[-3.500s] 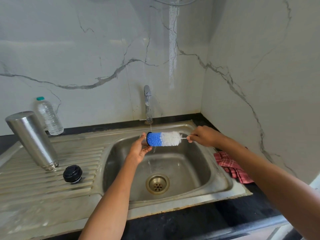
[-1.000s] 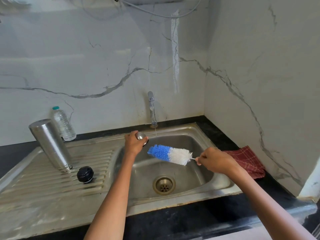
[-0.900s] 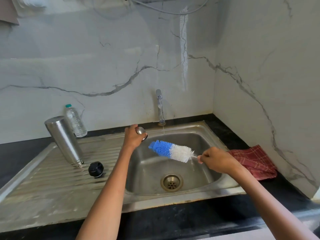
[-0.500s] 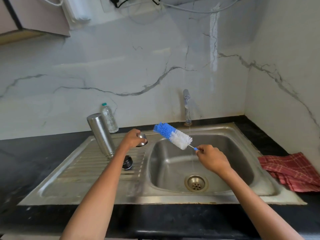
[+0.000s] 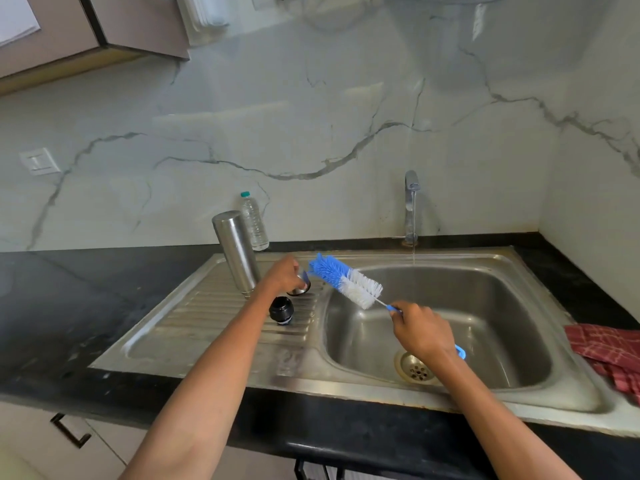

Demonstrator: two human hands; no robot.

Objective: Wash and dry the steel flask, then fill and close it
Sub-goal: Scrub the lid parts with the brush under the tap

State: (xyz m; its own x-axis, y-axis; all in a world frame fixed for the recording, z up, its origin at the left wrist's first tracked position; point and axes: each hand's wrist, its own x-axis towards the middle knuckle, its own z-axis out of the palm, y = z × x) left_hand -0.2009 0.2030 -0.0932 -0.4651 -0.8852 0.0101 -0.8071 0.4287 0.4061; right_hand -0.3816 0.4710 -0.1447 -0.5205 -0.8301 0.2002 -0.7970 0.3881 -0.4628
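Head view: steel flask (image 5: 237,252) stands inverted on the sink drainboard (image 5: 194,327), black inner stopper (image 5: 281,310) just beside it. Left hand (image 5: 284,274) grips a small steel cap (image 5: 300,284), lowering it to the drainboard. Right hand (image 5: 423,329) is closed round the bottle brush (image 5: 346,280) handle. Tap (image 5: 411,206) runs. Washing looks mostly done; drying with the red cloth (image 5: 609,351), filling, closing remain.

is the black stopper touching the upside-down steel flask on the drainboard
Apart. The head view shows bare ribbed drainboard between the black stopper and the mouth of the inverted steel flask.
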